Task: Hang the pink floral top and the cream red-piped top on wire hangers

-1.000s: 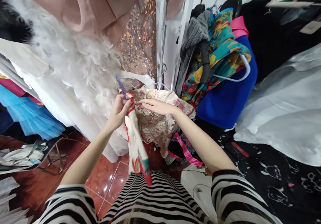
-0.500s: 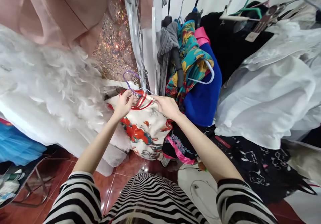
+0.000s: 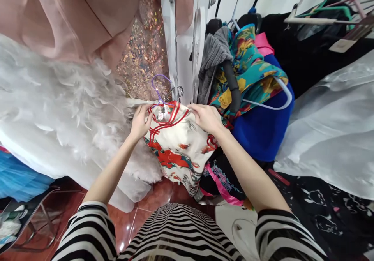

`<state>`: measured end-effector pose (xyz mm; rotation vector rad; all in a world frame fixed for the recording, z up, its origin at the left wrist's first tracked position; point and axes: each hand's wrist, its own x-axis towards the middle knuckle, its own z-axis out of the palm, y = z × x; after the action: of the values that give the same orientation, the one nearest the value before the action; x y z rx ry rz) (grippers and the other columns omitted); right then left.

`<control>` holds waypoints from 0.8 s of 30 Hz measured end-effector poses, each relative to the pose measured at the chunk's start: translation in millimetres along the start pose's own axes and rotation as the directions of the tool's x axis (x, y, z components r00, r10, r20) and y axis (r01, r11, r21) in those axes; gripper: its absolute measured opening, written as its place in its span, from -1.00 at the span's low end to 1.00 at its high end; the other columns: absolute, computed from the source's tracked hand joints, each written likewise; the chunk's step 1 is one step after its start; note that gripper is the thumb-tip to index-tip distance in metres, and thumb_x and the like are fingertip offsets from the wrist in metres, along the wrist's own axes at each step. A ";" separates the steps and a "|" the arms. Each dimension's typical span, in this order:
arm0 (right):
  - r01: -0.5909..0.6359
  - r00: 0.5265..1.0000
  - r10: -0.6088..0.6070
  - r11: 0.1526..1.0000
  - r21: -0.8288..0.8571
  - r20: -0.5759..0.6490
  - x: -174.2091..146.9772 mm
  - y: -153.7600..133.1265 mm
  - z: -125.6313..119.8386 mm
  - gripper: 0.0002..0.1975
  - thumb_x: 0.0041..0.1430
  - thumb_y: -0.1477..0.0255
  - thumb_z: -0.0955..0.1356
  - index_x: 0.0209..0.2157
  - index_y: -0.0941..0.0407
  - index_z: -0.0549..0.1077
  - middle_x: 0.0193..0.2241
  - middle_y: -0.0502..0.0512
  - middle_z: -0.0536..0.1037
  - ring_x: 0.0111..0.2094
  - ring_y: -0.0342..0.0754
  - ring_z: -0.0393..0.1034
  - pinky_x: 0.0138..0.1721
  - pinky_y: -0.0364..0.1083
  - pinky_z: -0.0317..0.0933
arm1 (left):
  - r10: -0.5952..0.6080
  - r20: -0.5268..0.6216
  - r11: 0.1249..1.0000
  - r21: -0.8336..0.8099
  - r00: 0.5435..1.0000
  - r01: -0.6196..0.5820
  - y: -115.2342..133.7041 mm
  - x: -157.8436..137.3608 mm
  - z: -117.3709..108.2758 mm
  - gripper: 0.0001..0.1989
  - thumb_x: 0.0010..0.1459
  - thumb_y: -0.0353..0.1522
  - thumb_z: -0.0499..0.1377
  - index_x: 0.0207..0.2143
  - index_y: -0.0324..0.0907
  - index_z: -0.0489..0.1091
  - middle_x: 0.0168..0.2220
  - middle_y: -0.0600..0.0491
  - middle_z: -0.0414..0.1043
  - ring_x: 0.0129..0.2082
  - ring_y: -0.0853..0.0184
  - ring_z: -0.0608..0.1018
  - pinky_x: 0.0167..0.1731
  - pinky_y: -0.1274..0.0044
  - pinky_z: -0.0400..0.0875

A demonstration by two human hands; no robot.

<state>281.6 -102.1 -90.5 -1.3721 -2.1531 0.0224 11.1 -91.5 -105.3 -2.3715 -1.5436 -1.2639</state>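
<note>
In the middle of the head view hangs a cream dress point(image 3: 187, 136) with red piping and red floral print, on a purple hanger point(image 3: 159, 91). My left hand point(image 3: 141, 121) grips its left shoulder, thumb in front and fingers behind. My right hand point(image 3: 207, 117) pinches the other shoulder near the neckline. A small white label point(image 3: 160, 116) shows inside the collar. The hanger's hook stands free beside a white rack post; its arms are mostly hidden inside the dress.
White feathered gowns point(image 3: 67, 109) fill the left, a pink sequined garment point(image 3: 146, 46) behind them. On the right hang a teal floral garment point(image 3: 224, 93), a blue one point(image 3: 260, 128) and white fabric point(image 3: 321, 136). A white post point(image 3: 200, 39) stands between. Red tiles point(image 3: 157, 202) lie below.
My left hand has moved from the hanger's neck to the dress's left shoulder. The neckline is spread more openly, showing the label. The view has shifted slightly.
</note>
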 end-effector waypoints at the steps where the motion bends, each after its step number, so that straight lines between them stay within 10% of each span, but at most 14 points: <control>1: 0.008 1.000 -0.008 1.000 0.009 -0.012 1.8 1.6 1.3 -0.67 0.25 0.44 0.24 -0.06 -0.03 0.55 -0.11 0.06 0.66 -0.11 0.12 0.55 -0.24 -0.05 0.30 | 0.009 0.000 1.000 0.000 1.000 -0.009 -3.1 2.6 0.8 -0.76 0.21 -0.36 0.09 -0.08 -0.14 0.41 -0.10 -0.07 0.49 -0.04 0.17 0.50 0.06 0.35 0.39; 14: 0.007 0.991 0.007 0.995 0.101 -0.133 19.4 13.1 13.9 -0.76 0.21 0.48 0.23 -0.26 0.06 0.53 -0.21 0.17 0.63 -0.21 0.11 0.51 -0.22 -0.03 0.32 | 0.009 -0.029 0.998 -0.054 1.000 -0.011 -17.3 24.2 15.5 -0.68 0.26 -0.39 0.07 -0.05 -0.07 0.56 -0.22 0.00 0.43 -0.19 0.26 0.52 -0.18 0.52 0.41; 24: -0.038 0.982 0.086 0.961 0.275 -0.167 -26.1 42.6 48.7 -0.83 0.22 0.44 0.22 -0.43 0.02 0.36 -0.41 0.10 0.52 -0.36 0.03 0.44 -0.28 -0.04 0.33 | 0.055 0.125 0.994 -0.100 0.991 -0.043 -15.8 9.8 35.5 -0.75 0.28 -0.36 0.08 -0.15 -0.05 0.56 -0.22 0.02 0.46 -0.16 0.29 0.52 -0.11 0.55 0.39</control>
<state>301.5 -90.0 -156.2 -1.2332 -1.8801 0.2039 21.9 -60.7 -128.5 -2.5806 -1.4776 -1.2272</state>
